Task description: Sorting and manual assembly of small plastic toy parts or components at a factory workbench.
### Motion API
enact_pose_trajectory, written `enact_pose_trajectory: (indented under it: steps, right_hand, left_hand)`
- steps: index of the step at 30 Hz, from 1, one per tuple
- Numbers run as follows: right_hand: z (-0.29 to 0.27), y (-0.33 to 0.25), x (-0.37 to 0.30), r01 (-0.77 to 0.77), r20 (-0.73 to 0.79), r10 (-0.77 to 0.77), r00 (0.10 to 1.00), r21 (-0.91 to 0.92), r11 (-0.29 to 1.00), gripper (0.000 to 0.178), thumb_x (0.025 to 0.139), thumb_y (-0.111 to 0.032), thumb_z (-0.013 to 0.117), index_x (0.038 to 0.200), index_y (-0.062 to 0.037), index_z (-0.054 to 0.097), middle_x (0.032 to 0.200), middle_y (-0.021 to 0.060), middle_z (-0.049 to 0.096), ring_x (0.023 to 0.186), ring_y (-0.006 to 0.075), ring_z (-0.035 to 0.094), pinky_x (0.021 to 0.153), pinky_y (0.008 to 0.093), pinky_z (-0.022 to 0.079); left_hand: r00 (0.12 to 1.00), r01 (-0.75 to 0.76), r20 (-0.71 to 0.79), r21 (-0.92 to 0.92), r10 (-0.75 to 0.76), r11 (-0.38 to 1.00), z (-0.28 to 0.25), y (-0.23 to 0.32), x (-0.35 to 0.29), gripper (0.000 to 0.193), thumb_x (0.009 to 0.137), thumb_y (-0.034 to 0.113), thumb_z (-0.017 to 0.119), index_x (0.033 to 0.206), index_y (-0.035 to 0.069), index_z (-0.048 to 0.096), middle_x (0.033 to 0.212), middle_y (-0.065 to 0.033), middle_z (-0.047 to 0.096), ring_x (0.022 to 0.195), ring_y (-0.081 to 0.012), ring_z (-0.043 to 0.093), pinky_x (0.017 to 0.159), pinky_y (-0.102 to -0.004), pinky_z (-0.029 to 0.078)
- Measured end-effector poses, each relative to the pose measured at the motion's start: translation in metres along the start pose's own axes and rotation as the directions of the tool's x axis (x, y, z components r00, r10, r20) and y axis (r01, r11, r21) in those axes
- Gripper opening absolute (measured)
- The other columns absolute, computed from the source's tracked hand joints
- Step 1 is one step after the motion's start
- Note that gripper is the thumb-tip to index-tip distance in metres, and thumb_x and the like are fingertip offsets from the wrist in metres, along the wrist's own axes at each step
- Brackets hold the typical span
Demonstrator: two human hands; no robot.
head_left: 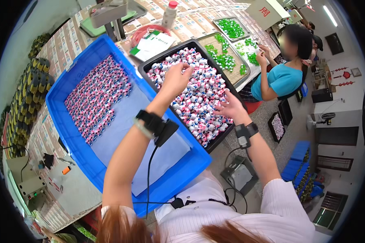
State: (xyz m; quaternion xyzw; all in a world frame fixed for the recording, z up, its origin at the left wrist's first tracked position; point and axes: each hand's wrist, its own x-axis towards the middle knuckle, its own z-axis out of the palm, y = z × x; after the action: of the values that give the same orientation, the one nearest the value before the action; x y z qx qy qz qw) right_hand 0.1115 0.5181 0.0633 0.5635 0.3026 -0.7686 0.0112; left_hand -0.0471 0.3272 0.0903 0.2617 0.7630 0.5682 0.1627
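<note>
A black tray [212, 58] in front of me is heaped with small round white, pink and blue pieces [198, 95]. Over the tray's left half, my left hand [177, 77] has its fingers curled together against the heap; whatever they pinch is too small to make out. Near the tray's right edge, my right hand [233, 107] lies on the pieces with its fingers spread. Beside the tray, on the left, stands a blue bin [178, 178] lined with pale sheet [127, 141]. Similar pieces [95, 97] sit there in close rows across its far left part.
A co-worker [278, 79] in a blue top sits at the right, by trays of green pieces [231, 28]. A white bottle [170, 15] and a pink basin [144, 32] stand beyond the black tray. Cables run from my wrist straps. Yellow-black stacks [32, 91] line the left.
</note>
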Motion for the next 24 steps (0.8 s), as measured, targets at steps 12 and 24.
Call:
enact_pose_trajectory:
  steps: [12,24]
  right_hand:
    - [0.027,0.011,0.067,-0.104,0.045,0.100,0.994,0.122,0.987,0.080,0.074,-0.063,0.045,0.133,-0.0197,0.015,0.138,0.0057,0.013,0.120,0.0416,0.019,0.091,0.0646,0.017]
    - [0.020,0.005,0.059,-0.112,0.288,0.028,0.957,0.277,0.954,0.084,0.076,-0.062,0.041,0.135,-0.0140,0.005,0.140,0.0088,0.000,0.127,0.0389,-0.004,0.091,0.0680,0.007]
  left_hand:
    - [0.946,0.302,-0.276,0.558,-0.170,0.773,0.105,-0.074,0.085,0.049,0.079,0.047,0.047,0.118,0.018,0.045,0.132,-0.0136,0.028,0.120,-0.0364,0.023,0.091,-0.0615,0.020]
    - [0.896,0.311,0.121,0.514,-0.427,0.800,0.100,-0.080,0.124,0.063,0.074,0.063,0.038,0.108,0.013,0.056,0.113,-0.0186,0.050,0.117,-0.0320,0.033,0.096,-0.0422,0.019]
